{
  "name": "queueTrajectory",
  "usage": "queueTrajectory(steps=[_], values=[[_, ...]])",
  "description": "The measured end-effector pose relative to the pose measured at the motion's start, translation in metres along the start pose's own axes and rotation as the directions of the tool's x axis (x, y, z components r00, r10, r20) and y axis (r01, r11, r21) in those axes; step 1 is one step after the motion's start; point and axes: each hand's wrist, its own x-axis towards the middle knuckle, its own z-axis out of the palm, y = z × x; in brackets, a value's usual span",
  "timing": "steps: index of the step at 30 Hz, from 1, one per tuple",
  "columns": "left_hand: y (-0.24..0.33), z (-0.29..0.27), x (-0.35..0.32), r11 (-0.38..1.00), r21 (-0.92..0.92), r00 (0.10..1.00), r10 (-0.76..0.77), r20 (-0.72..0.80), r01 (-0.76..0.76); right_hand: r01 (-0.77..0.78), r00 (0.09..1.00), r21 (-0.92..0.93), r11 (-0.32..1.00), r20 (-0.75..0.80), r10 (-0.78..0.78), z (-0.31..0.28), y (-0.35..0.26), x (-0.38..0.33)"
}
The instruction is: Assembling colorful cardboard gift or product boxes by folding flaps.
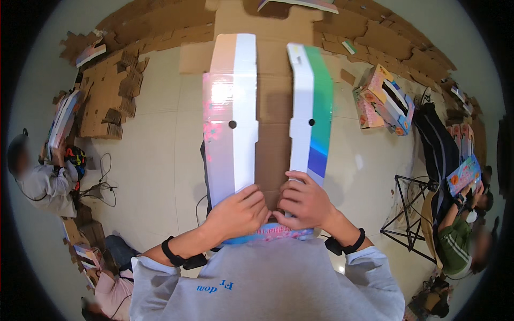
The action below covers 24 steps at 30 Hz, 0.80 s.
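Observation:
A long printed cardboard box (pixel 273 155) lies in front of me, its brown inside showing between two long flaps. The left flap (pixel 243 96) is white, peach and pale pink, with a round dark hole. White, green and blue cover the right flap (pixel 321 85), which has a similar hole. At the near end, my left hand (pixel 242 213) is closed, its bent fingers on the left flap's inner edge. My right hand (pixel 302 200) grips the right flap's near end with curled fingers. Both thumbs come close together by the colourful near panel (pixel 273 231).
Flattened brown cardboard (pixel 107 96) is piled at the left and along the far wall. Printed boxes (pixel 383 101) stand on the tiled floor at right, near a black metal stand (pixel 409 214). Other people (pixel 45 182) handle boxes on both sides; a cable (pixel 101 184) lies at left.

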Motion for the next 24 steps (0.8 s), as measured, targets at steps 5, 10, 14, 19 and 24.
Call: queueTrajectory(steps=[5,10,14,19,24], values=[[0.012,-0.001,-0.010,0.997,-0.054,0.982,0.063,0.180,-0.054,-0.200,0.894,0.087,0.976,-0.393,0.218,-0.063,0.020,0.037],[-0.004,-0.010,0.010,0.954,-0.293,0.998,0.066,0.016,-0.058,-0.362,0.877,-0.014,0.932,-0.344,0.336,-0.097,0.058,0.100],[-0.079,-0.051,0.040,0.947,-0.239,0.940,-0.266,-0.212,0.214,-0.374,0.887,-0.162,0.913,-0.350,0.301,-0.088,0.068,0.121],[-0.138,-0.059,0.069,0.811,-0.292,0.687,-0.585,-0.432,0.507,-0.422,0.796,0.011,0.906,-0.474,0.377,-0.076,0.069,0.117],[-0.142,-0.053,0.074,0.782,-0.286,0.672,-0.623,-0.401,0.554,-0.358,0.794,0.076,0.930,-0.500,0.347,-0.070,0.082,0.117]])
